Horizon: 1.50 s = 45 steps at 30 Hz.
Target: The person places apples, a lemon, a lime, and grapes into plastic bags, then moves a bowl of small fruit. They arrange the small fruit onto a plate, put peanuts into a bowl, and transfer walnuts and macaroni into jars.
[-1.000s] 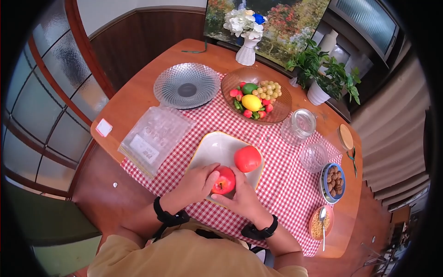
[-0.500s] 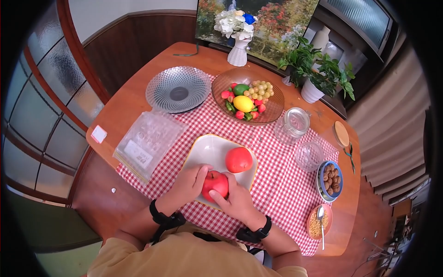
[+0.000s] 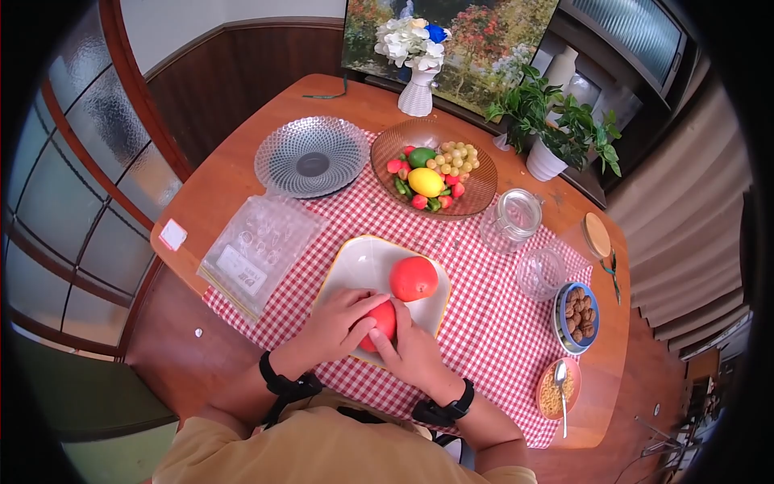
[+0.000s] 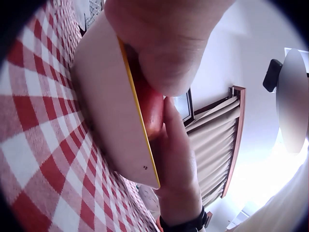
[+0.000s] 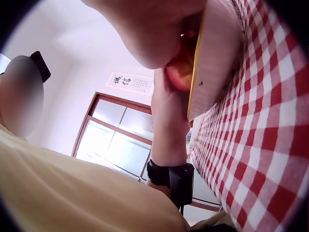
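Note:
Both hands hold a red apple [image 3: 382, 315] over the near part of a white square dish [image 3: 364, 256] with a yellow rim. My left hand [image 3: 337, 321] curls over its left side and top, fingers lying across it. From the right, my right hand [image 3: 414, 353] grips it, with the thumb on the near side. Most of the apple is covered by fingers; its red-yellow skin [image 5: 180, 73] shows past the rim in the right wrist view. Another round red fruit [image 3: 414, 278] sits in the dish just beyond the hands.
On the checked cloth [image 3: 484, 323] are a brown glass bowl [image 3: 482, 189] of fruit, a glass jar [image 3: 513, 222], a bowl of walnuts [image 3: 580, 313] and a bowl with a spoon [image 3: 562, 387]. A grey glass plate [image 3: 278, 149] and clear plastic bag [image 3: 262, 250] lie left.
The apple has turned between the hands, its stem end no longer showing. The left fingers have moved across its top. The head view has shifted slightly.

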{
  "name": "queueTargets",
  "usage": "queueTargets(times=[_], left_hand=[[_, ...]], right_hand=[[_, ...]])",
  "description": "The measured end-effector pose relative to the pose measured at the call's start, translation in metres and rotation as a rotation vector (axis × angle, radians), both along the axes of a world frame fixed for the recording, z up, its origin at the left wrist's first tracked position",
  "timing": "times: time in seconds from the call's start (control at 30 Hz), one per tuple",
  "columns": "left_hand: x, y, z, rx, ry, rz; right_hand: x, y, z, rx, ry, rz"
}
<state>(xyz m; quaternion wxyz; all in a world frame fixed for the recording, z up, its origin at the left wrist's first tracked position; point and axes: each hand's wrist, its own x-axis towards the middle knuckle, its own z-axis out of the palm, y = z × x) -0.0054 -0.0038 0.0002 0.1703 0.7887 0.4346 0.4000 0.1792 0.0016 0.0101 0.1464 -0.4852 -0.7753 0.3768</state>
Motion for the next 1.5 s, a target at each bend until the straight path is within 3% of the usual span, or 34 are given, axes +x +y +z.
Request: queueTargets(times=[0.07,0.13,0.23,0.3,0.33,0.4,0.47,0.53,0.6,0.73,0.8,0.87,0.97,1.03,1.1,1.17,1.23,1.3,1.37,1.43,1.5], left_hand=[[0.000,-0.002,0.003,-0.068,0.000,0.029],[-0.002,-0.001,-0.002,-0.132,-0.001,0.059],[-0.009,0.005,-0.019,-0.334,-0.053,0.048],[-0.010,0.005,-0.019,-0.397,-0.047,0.050],[-0.006,0.005,-0.015,-0.398,-0.048,0.050],[0.004,0.003,-0.002,0.006,-0.040,0.067],[0.002,0.000,0.001,-0.078,-0.023,0.049],[-0.004,0.000,-0.004,-0.161,-0.007,0.031],[-0.010,0.002,-0.020,-0.340,-0.011,0.018],[-0.007,0.004,-0.017,-0.370,-0.015,-0.001],[0.003,0.000,-0.001,-0.090,-0.030,0.027],[0.003,-0.001,0.003,-0.111,-0.049,0.018],[0.000,-0.001,-0.013,-0.169,-0.073,0.035],[-0.005,0.001,-0.021,-0.205,-0.078,0.060],[-0.007,0.002,-0.022,-0.370,-0.055,0.032],[-0.002,0.000,-0.015,-0.305,-0.078,0.040],[0.001,-0.002,-0.007,-0.239,-0.100,0.049],[0.001,-0.001,-0.003,-0.096,-0.020,0.033],[0.002,-0.002,-0.008,-0.115,-0.051,0.055],[0.000,0.000,-0.018,-0.134,-0.083,0.079],[-0.007,0.004,-0.030,-0.356,-0.054,0.064]], right_hand=[[-0.001,0.000,-0.002,-0.113,-0.003,-0.009],[-0.001,-0.003,-0.004,0.202,0.069,0.040],[-0.003,-0.004,0.000,0.286,0.094,0.031],[-0.001,-0.003,0.001,0.170,0.067,0.026],[0.000,-0.003,0.001,0.054,0.043,0.023],[0.001,-0.001,-0.001,-0.007,0.046,0.009],[0.001,0.000,-0.002,-0.068,0.050,-0.005],[-0.001,-0.002,-0.002,0.264,0.091,0.035],[-0.002,-0.004,0.000,0.272,0.107,0.018],[0.000,-0.004,-0.002,0.191,0.174,-0.025],[0.002,-0.003,-0.005,0.081,0.213,-0.062],[0.002,-0.001,-0.012,-0.028,0.253,-0.098],[-0.001,-0.001,-0.009,0.130,0.302,-0.090],[-0.001,-0.003,0.004,0.326,0.207,0.005],[-0.002,-0.003,0.003,0.333,0.219,-0.007],[0.000,-0.003,-0.001,0.341,0.232,-0.019],[0.003,-0.003,-0.009,0.025,0.294,-0.105],[0.004,-0.001,-0.014,-0.002,0.282,-0.131],[0.003,-0.001,-0.014,-0.030,0.269,-0.158],[0.000,-0.001,-0.010,0.323,0.249,-0.045],[-0.002,-0.002,-0.003,0.342,0.242,-0.049]])
